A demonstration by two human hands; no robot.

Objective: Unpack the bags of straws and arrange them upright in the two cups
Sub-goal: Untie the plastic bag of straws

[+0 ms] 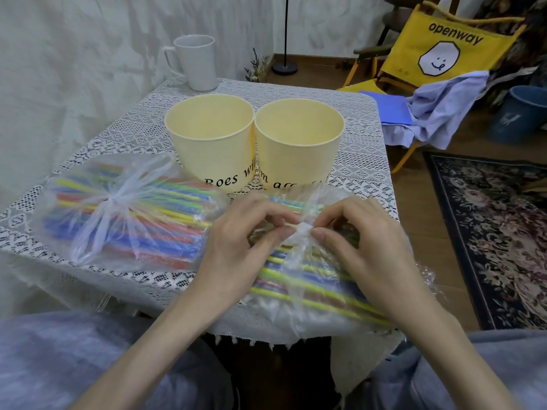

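Note:
Two pale yellow cups stand side by side mid-table, the left cup [208, 137] and the right cup [299, 143], both with nothing inside. A knotted clear bag of coloured straws [124, 214] lies at the left. A second bag of straws [319, 279] lies at the table's front right edge. My left hand [239, 247] and my right hand [355, 244] both pinch the white knot [302, 229] on top of this second bag, thumbs facing each other.
A white mug [196, 62] stands at the table's far edge. A lace cloth [370, 149] covers the table. To the right stand a yellow folding chair [438, 48] with clothes on it, a blue bucket [521, 113] and a patterned rug [497, 232].

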